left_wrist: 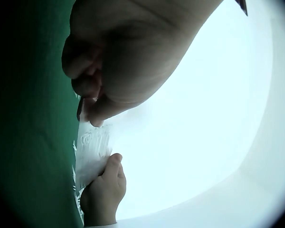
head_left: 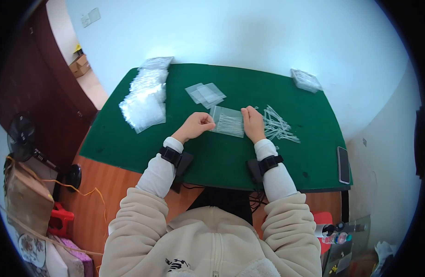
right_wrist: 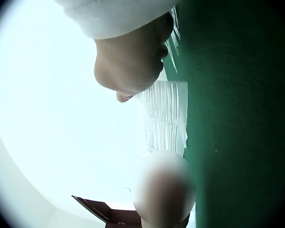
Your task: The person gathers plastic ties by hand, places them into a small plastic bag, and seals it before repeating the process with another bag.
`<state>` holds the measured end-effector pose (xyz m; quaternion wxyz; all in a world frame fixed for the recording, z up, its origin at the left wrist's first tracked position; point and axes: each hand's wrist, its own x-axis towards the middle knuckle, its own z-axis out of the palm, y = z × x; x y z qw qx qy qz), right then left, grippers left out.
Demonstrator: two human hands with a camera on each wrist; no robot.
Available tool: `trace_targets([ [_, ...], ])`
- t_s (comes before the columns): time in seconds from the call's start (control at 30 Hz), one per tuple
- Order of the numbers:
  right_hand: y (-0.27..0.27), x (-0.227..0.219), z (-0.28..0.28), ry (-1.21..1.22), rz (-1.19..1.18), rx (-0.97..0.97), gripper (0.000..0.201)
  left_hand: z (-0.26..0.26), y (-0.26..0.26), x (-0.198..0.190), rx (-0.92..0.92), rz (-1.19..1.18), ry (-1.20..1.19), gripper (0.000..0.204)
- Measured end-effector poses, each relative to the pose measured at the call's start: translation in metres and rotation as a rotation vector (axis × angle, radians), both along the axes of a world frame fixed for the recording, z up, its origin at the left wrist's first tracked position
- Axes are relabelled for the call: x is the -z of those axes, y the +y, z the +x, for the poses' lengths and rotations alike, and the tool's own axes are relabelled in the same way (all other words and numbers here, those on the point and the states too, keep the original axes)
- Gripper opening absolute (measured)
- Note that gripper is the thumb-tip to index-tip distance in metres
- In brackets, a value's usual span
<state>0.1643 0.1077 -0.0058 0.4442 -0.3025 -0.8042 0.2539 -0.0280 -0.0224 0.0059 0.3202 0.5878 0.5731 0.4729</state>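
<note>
A clear plastic bag filled with thin white strips in a row is stretched between the two hands over the green table. My left hand pinches its left edge between thumb and fingers, which also shows in the left wrist view. At the opposite edge, my right hand grips the bag with the thumb on top. The strips inside lie side by side in the right wrist view, where the bag hangs from the right hand. Just right of that hand lies a loose pile of thin white strips.
Flat clear bags lie behind the held one. A long stack of shiny filled bags covers the table's left side. Another clear packet sits at the back right, by the wall. A phone lies at the right edge.
</note>
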Motion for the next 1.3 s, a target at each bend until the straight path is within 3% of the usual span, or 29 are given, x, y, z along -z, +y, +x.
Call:
trace_targets([
  [0.1,0.01,0.015,-0.005,-0.106,0.125,-0.004,0.034,-0.017,-0.028,-0.004,-0.006,0.014,0.047,0.013],
  [0.17,0.013,0.017,-0.006,0.156,0.094,-0.072,0.036,-0.033,-0.055,-0.013,-0.113,-0.119,0.007,0.013],
  [0.23,0.008,0.013,-0.005,0.146,0.018,-0.11,0.037,-0.051,-0.076,-0.017,-0.177,-0.189,-0.002,0.013],
  [0.3,0.004,0.01,-0.002,0.084,-0.107,-0.136,0.04,-0.081,-0.099,-0.015,-0.377,-0.193,0.027,0.013],
  [0.33,0.005,0.01,-0.002,0.088,-0.109,-0.145,0.04,-0.094,-0.108,-0.013,-0.386,-0.194,0.032,0.013],
  [0.4,0.007,0.012,-0.002,0.092,-0.114,-0.155,0.041,-0.116,-0.122,-0.013,-0.614,-0.199,0.038,0.016],
  [0.57,0.008,0.014,-0.001,0.074,-0.123,-0.167,0.042,-0.131,-0.133,-0.019,-0.731,-0.361,0.188,0.026],
  [0.67,0.008,0.014,-0.001,0.075,-0.117,-0.166,0.042,-0.114,-0.128,-0.02,-0.981,-0.176,0.997,0.057],
  [0.7,0.007,0.014,-0.001,0.073,-0.115,-0.168,0.042,-0.112,-0.126,-0.021,-0.974,-0.173,0.993,0.057],
  [0.8,0.006,0.012,-0.001,0.056,-0.111,-0.172,0.042,-0.108,-0.119,-0.021,-0.715,-0.058,1.386,0.085],
  [0.9,0.006,0.014,-0.002,0.045,-0.112,-0.179,0.04,-0.143,-0.109,-0.002,-0.59,-0.086,1.474,0.085],
  [1.07,-0.001,0.008,0.002,0.026,-0.07,-0.178,0.031,-0.192,-0.102,0.023,-0.586,-0.241,1.38,0.084],
  [1.3,-0.021,0.0,0.017,-0.155,-0.063,-0.225,0.019,-0.167,-0.104,0.005,-0.603,-0.36,1.258,0.091],
])
